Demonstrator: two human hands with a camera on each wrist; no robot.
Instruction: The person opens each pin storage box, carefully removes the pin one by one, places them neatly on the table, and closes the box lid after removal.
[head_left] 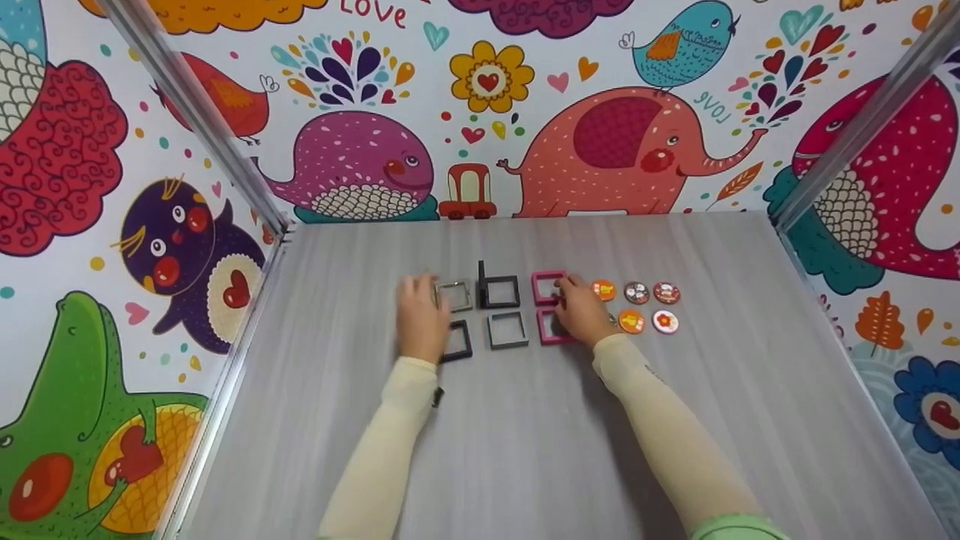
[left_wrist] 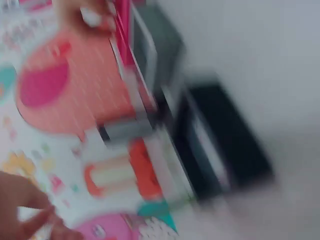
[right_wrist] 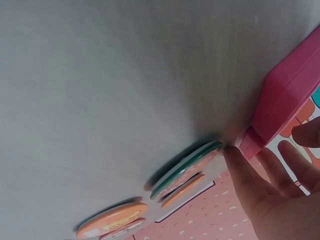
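Observation:
Near the left back of a set of square frames, my left hand is beside a silvery-green frame, blurred. In the left wrist view its loosely bent fingers hold nothing visible. A dark frame lies partly behind this hand. My right hand reaches over the right side of two pink frames, a back one and a front one. In the right wrist view its fingers are extended and spread, close to pink frame edges; contact is unclear.
Between the hands lie a black frame with an upright bar and a grey frame. Round badges, such as an orange one and a flower one, lie right of the right hand. Cartoon-printed walls enclose the wood-grain table.

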